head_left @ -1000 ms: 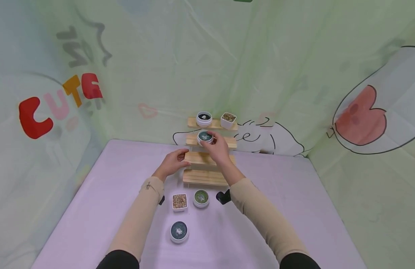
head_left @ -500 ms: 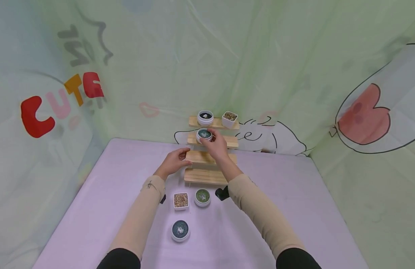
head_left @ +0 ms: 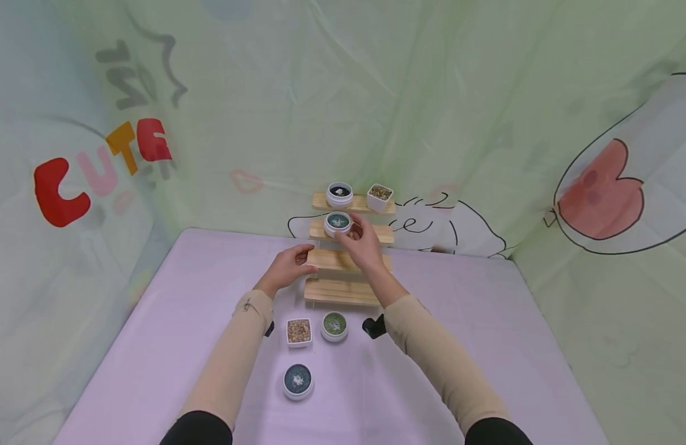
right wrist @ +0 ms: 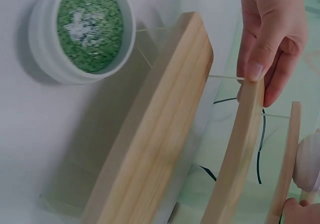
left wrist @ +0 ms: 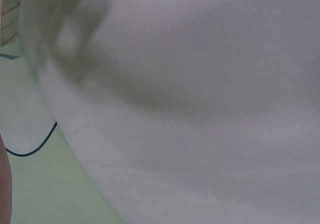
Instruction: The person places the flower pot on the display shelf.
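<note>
A stepped display stand (head_left: 343,292) with wooden boards on clear supports stands at the back of the table. My left hand (head_left: 287,267) holds the left end of its second board from the bottom, thumb in front and fingers behind, as the right wrist view shows. On the third board sits a round white pot (head_left: 338,221) with a dark teal filling and a pale patch. My right hand (head_left: 363,243) is at this pot's right side, its fingers loosened, with the thumb tip near the lower edge. The left wrist view shows mostly cloth.
The top board bears a round white pot (head_left: 340,196) and a square gravel-filled pot (head_left: 379,198). In front of the stand are another square gravel pot (head_left: 299,332), a green-filled round pot (right wrist: 90,28) and a dark-filled round pot (head_left: 298,381). A printed curtain (head_left: 265,111) hangs behind.
My right hand has loosened from the round pot and shifted slightly right, leaving the pot on the third board. The left hand keeps its hold on the stand.
</note>
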`<state>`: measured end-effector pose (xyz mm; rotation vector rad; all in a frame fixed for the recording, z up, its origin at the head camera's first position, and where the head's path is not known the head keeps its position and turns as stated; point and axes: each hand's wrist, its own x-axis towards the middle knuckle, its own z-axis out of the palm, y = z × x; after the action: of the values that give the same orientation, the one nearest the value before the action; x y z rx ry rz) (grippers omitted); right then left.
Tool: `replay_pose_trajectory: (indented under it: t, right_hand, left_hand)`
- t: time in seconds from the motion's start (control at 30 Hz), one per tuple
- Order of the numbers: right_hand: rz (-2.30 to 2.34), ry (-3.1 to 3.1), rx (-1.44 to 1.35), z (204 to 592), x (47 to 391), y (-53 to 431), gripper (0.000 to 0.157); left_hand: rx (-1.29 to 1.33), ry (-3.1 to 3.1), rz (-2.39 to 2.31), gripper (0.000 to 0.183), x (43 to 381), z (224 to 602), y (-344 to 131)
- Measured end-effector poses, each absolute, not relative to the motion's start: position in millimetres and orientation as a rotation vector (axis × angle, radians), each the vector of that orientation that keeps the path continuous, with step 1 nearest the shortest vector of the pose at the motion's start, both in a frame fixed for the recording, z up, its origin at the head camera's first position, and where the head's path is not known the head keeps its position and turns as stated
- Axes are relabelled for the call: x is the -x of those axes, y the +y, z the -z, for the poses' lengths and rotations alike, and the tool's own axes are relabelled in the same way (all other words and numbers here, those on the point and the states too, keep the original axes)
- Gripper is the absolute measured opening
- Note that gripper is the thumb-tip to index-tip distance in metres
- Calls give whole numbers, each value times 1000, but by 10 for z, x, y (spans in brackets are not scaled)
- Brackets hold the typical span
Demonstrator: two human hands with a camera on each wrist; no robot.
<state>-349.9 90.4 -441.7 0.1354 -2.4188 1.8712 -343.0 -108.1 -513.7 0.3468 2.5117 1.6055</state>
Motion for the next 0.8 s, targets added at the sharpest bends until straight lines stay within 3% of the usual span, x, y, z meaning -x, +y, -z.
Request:
replay_pose_trajectory:
  t: [0.8]
  right_hand:
    - [-1881,-2548,-347,4686,2696,1171,72]
  left_hand:
    - [-336,2510,-1613,69,3406,5118,-1069]
